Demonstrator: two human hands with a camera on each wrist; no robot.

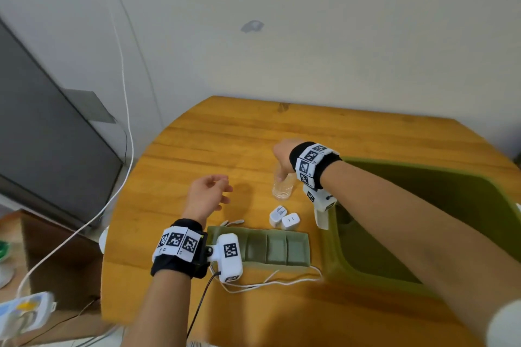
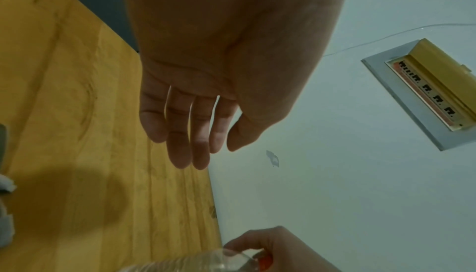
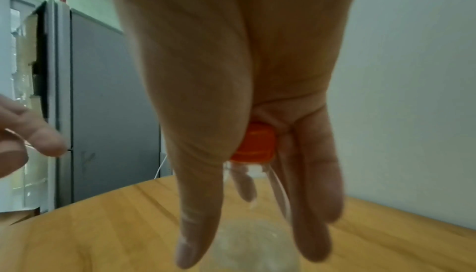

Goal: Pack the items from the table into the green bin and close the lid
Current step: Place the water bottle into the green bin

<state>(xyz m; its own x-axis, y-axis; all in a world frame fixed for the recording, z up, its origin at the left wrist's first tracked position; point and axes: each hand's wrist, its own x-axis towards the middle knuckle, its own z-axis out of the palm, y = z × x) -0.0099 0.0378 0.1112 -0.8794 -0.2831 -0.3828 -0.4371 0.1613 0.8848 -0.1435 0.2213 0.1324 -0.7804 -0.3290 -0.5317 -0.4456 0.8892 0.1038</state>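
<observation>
Here, the right hand (image 1: 282, 155) grips a clear bottle (image 1: 282, 186) from above, fingers curled around its orange cap (image 3: 253, 144), upright on the surface (image 1: 214, 135) beside the green bin (image 1: 423, 222); the left hand (image 1: 207, 194) hovers spread. Light plastic could slip or tip.

Bottle (image 1: 282, 184) under my fingers: clear, glossy plastic, with a ribbed orange plastic cap (image 3: 255, 144). Table (image 1: 225, 135): smooth varnished wood, visible grain. Chargers (image 1: 284, 219): smooth white plastic; bin (image 1: 366, 270): matt green.
</observation>
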